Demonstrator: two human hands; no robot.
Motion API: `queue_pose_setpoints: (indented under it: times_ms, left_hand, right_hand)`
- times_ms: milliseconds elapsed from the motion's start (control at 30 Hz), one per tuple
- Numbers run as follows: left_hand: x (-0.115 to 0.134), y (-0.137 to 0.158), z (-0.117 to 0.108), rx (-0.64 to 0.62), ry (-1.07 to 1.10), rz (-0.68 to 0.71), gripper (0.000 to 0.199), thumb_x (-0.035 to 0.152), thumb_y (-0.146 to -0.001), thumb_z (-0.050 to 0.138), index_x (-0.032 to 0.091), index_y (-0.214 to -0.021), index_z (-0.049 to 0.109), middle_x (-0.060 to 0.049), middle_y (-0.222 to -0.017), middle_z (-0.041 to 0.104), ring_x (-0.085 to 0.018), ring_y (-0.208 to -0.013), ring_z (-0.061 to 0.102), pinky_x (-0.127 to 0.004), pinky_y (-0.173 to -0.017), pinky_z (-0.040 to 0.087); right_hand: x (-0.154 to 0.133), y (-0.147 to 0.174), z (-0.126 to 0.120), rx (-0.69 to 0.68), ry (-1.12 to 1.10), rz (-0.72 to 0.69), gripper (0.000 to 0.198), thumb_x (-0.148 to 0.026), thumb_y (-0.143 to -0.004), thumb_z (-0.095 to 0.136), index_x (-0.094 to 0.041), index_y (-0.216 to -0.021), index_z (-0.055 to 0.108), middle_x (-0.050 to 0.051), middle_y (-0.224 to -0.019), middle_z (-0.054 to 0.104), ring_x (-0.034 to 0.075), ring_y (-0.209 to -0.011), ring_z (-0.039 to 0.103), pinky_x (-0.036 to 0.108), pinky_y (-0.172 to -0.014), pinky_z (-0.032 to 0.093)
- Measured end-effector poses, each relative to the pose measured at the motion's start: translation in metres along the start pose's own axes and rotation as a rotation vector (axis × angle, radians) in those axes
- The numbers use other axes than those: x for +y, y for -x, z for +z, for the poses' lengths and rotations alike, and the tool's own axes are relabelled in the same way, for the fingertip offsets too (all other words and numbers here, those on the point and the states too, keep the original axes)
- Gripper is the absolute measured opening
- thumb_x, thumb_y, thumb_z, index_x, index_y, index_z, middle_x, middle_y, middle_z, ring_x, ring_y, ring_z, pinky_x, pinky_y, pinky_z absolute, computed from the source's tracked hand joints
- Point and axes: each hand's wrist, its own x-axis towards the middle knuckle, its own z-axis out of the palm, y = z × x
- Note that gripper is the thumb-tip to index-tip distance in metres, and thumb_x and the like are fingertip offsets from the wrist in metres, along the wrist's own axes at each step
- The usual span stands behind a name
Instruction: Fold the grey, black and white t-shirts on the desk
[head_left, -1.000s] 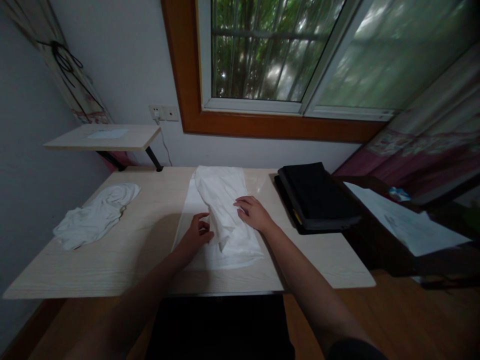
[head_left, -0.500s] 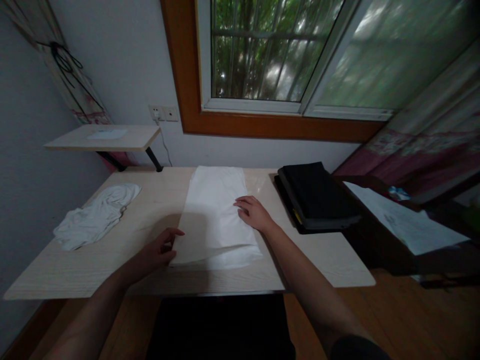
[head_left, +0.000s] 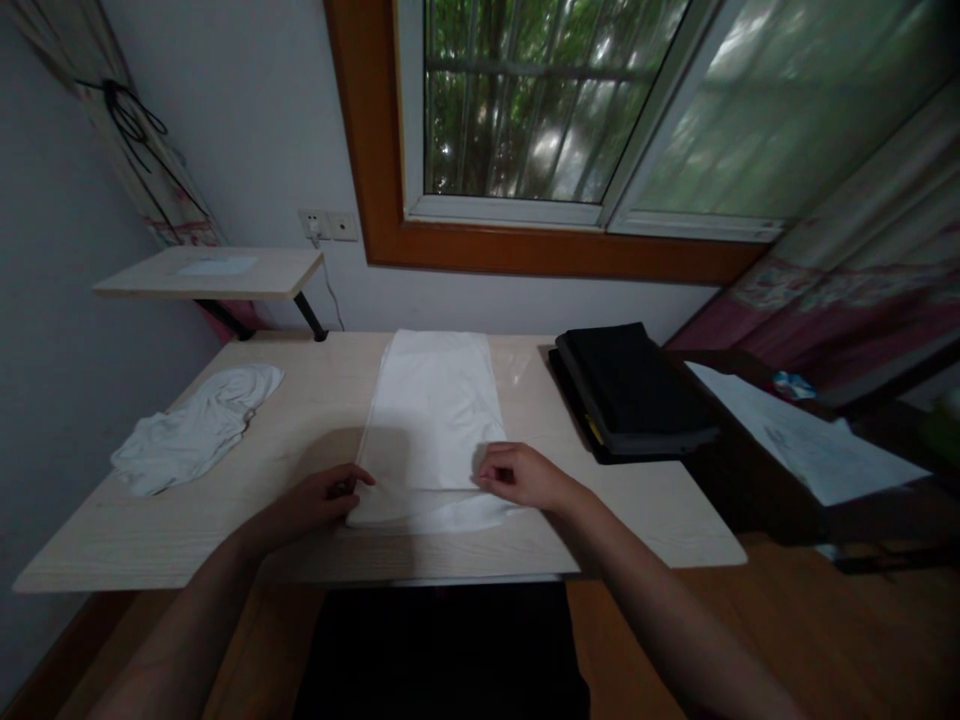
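Note:
A white folded cloth (head_left: 435, 410) lies lengthwise on the pale wooden table (head_left: 300, 395), with a crease running across its near part. My left hand (head_left: 334, 492) rests at the cloth's near left edge, index finger lying on the fabric and thumb apart from it. On the opposite side, my right hand (head_left: 521, 474) has its fingers curled and pinched together on the cloth near its right edge. The fingertips of this hand are partly hidden. Away to the left lies a second white cloth (head_left: 199, 425), crumpled in a loose heap.
A black folder-like stack (head_left: 634, 390) sits on the table's right side. At the back left stands a small raised shelf (head_left: 217, 275) on black legs. Beyond the table's right end, a white sheet (head_left: 802, 430) lies on a dark surface. A window (head_left: 555, 120) is behind.
My right hand has come nearer along the cloth's right edge, and its fingers have curled in. A sharper crease now crosses the near part. My left hand has barely shifted.

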Motion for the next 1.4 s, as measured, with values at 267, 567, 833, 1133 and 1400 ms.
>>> queue_pose_setpoints:
  times_ms: [267, 567, 833, 1133, 1400]
  left_hand:
    - [0.002, -0.005, 0.004, -0.009, -0.006, 0.012, 0.037, 0.042, -0.086, 0.059, 0.021, -0.117, 0.062, 0.004, -0.076, 0.05, -0.014, -0.064, 0.055, -0.027, -0.061, 0.044]
    - [0.005, -0.003, 0.002, -0.08, 0.016, -0.006, 0.035, 0.04, -0.087, 0.059, 0.02, -0.115, 0.062, 0.003, -0.079, 0.055, -0.016, -0.069, 0.063, -0.029, -0.067, 0.048]
    - [0.003, -0.002, 0.002, -0.085, 0.055, -0.001, 0.033, 0.044, -0.087, 0.062, 0.021, -0.111, 0.062, 0.003, -0.077, 0.056, -0.016, -0.067, 0.063, -0.029, -0.066, 0.051]
    - [0.009, 0.003, -0.008, -0.223, -0.066, -0.074, 0.035, 0.051, -0.085, 0.062, 0.022, -0.103, 0.067, -0.001, -0.075, 0.068, -0.02, -0.065, 0.066, -0.028, -0.062, 0.048]
    - [0.018, -0.023, -0.027, 0.082, -0.202, 0.057, 0.038, 0.052, -0.086, 0.06, 0.021, -0.105, 0.071, -0.003, -0.081, 0.07, -0.02, -0.07, 0.064, -0.03, -0.068, 0.048]
  right_hand:
    - [-0.001, 0.056, -0.01, -0.116, -0.093, 0.27, 0.016, -0.031, -0.083, 0.076, -0.019, -0.091, 0.068, -0.002, -0.078, 0.06, 0.012, -0.067, 0.053, 0.024, -0.061, 0.04]
    - [-0.019, 0.067, -0.013, 0.032, -0.078, 0.254, 0.02, -0.028, -0.086, 0.069, -0.02, -0.073, 0.056, 0.003, -0.087, 0.062, 0.017, -0.081, 0.059, 0.028, -0.071, 0.046]
    - [-0.035, 0.072, -0.004, 0.058, -0.449, 0.636, 0.028, -0.04, -0.088, 0.064, -0.024, -0.078, 0.043, -0.005, -0.057, 0.061, 0.013, -0.045, 0.059, 0.023, -0.043, 0.043]
    - [-0.022, 0.084, -0.01, -0.137, -0.545, 0.527, 0.015, -0.03, -0.087, 0.064, -0.022, -0.087, 0.052, -0.004, -0.07, 0.062, 0.013, -0.059, 0.062, 0.025, -0.057, 0.05]
    - [0.003, 0.03, -0.014, 0.187, -0.002, 0.309, 0.019, -0.033, -0.094, 0.059, -0.02, -0.08, 0.06, 0.001, -0.076, 0.06, 0.015, -0.071, 0.054, 0.027, -0.067, 0.043]
